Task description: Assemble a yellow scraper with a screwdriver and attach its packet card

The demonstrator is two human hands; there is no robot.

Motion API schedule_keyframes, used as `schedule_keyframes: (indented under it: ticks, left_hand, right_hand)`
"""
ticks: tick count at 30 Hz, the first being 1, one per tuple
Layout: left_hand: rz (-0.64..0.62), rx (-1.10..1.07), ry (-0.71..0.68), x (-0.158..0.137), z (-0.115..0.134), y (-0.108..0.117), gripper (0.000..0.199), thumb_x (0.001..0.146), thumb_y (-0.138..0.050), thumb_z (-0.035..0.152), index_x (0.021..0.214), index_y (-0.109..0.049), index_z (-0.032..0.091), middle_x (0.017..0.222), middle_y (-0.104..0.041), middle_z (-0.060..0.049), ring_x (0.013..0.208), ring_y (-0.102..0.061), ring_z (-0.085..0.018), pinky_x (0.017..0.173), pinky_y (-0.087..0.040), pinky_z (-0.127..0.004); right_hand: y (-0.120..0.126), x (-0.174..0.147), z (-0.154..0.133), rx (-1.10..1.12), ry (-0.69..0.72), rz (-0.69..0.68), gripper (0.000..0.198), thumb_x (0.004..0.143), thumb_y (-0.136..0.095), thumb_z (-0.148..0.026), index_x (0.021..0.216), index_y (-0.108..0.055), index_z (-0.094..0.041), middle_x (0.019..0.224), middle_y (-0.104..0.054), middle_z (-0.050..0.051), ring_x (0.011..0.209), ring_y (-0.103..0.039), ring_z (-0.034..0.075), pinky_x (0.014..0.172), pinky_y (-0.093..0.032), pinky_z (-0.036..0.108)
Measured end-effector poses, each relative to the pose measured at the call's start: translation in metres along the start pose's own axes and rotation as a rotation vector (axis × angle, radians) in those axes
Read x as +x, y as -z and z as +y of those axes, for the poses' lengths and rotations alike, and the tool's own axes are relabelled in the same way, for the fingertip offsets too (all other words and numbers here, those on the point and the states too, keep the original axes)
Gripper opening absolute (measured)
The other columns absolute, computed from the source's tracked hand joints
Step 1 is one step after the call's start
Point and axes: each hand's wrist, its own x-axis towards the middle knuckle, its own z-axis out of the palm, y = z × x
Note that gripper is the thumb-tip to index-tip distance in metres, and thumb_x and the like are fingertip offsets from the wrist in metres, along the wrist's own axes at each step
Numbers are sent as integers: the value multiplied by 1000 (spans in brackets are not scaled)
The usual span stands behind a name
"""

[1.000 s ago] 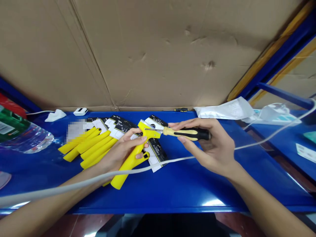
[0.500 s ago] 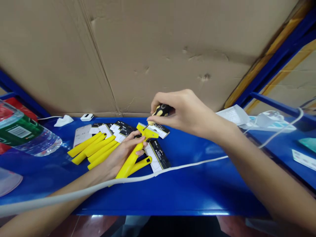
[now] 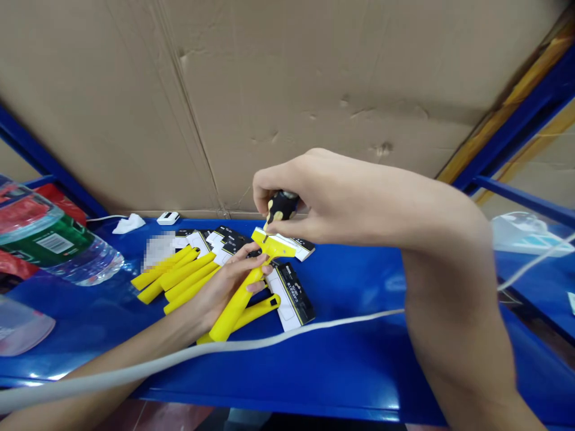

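My left hand (image 3: 233, 278) is closed around the neck of a yellow scraper (image 3: 232, 308), its wide head tilted up and its handle slanting down toward me. In my right hand (image 3: 305, 197) is a screwdriver (image 3: 281, 206) with a black and cream handle. Its shaft points down and the tip meets the scraper's head near the left end. Several yellow handles (image 3: 191, 275) lie side by side left of my left hand. Another yellow handle (image 3: 258, 312) rests under the held scraper. Black and white packaging cards (image 3: 294, 293) lie around and behind the scraper.
A water bottle (image 3: 58, 239) leans in at the left, above a clear plastic container (image 3: 22, 326). A white cable (image 3: 287, 336) crosses in front of my left forearm. Crumpled tissue (image 3: 129, 224) and a small white device (image 3: 168, 218) sit by the cardboard wall (image 3: 314, 78).
My right wrist has turned and its forearm is now steeper, with the screwdriver more upright. The screwdriver stays at the scraper's head. The whole view has shifted slightly.
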Motion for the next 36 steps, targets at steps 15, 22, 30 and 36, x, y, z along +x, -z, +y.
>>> schedule_keyframes:
  ticks: [15,22,30,36]
  left_hand:
    - [-54,16,-55,6,-1,12,29,97,-75,11,121,-64,22,93,-69,-4,61,-59,-8,54,-50,-15]
    - [-52,22,-24,5,-2,9,32,97,-74,10,125,-63,21,91,-69,-5,60,-59,-9,53,-50,-15]
    - [-26,3,1,4,-3,6,27,97,-73,9,116,-59,22,88,-66,-2,57,-55,-7,50,-46,-13]
    - [-27,-5,-11,6,1,7,28,95,-76,8,115,-61,21,88,-67,-4,57,-55,-8,49,-45,-13]
  right_hand:
    - [-15,7,22,170,107,55,32,86,-67,-2,107,-69,-26,111,-78,-2,92,-66,17,75,-48,31]
    - [-17,12,18,190,75,106,11,93,-78,-20,98,-69,-24,92,-76,-3,81,-64,16,71,-47,31]
    - [-20,12,23,191,35,131,12,93,-81,-30,97,-70,-26,98,-79,-1,84,-67,18,72,-51,33]
    - [-18,12,22,275,88,68,17,90,-76,-12,101,-73,-24,104,-80,-3,92,-70,15,80,-53,29]
